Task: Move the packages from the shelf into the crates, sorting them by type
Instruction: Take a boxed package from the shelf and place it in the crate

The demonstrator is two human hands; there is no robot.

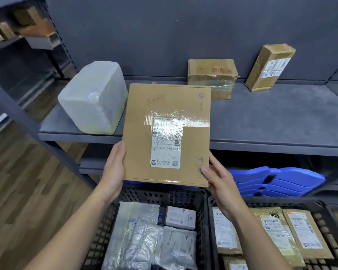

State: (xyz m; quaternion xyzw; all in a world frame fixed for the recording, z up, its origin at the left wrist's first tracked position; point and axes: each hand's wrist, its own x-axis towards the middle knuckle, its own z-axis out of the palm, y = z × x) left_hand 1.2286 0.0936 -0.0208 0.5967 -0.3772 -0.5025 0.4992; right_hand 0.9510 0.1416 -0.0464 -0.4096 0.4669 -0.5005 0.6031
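Note:
I hold a flat brown cardboard package (167, 106) with a white shipping label upright in front of the grey shelf (281, 121). My left hand (113, 172) grips its lower left edge and my right hand (219, 182) grips its lower right corner. Below it stand two black crates. The left crate (109, 211) holds white and silver plastic mailer bags. The right crate (328, 221) holds brown cardboard packages. Still on the shelf are a white wrapped block (92, 100), a taped brown box (211, 76) and a slim brown box (269, 67) leaning on the back wall.
A stack of blue plastic pieces (277, 182) lies on the lower shelf behind the right crate. A dark shelf post (27, 121) slants down on the left. More boxes (33, 26) sit on a far shelf at top left. Wooden floor (23, 191) lies to the left.

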